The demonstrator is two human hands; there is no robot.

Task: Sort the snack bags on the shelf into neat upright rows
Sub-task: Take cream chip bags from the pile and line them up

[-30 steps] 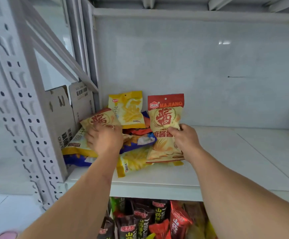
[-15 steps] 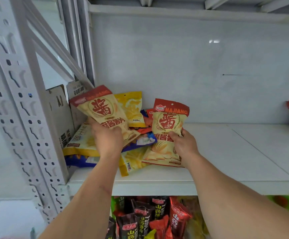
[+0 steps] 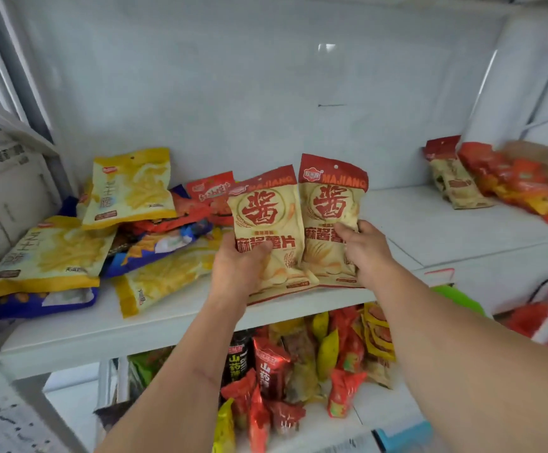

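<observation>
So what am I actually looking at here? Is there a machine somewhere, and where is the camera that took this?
There is no machine. A person wears a wide-angle camera on the head, so you look down along both bare arms at a white shelf. The left hand grips one cream and red MAJIANG bag, and the right hand grips a matching MAJIANG bag. Both bags are held upright, side by side, over the shelf's front part. To the left lies a loose pile of snack bags, mostly yellow, with blue and red ones among them, lying flat or leaning. At the far right another group of bags lies slanted against each other, partly blurred. On the lower shelf, more packets are heaped.
</observation>
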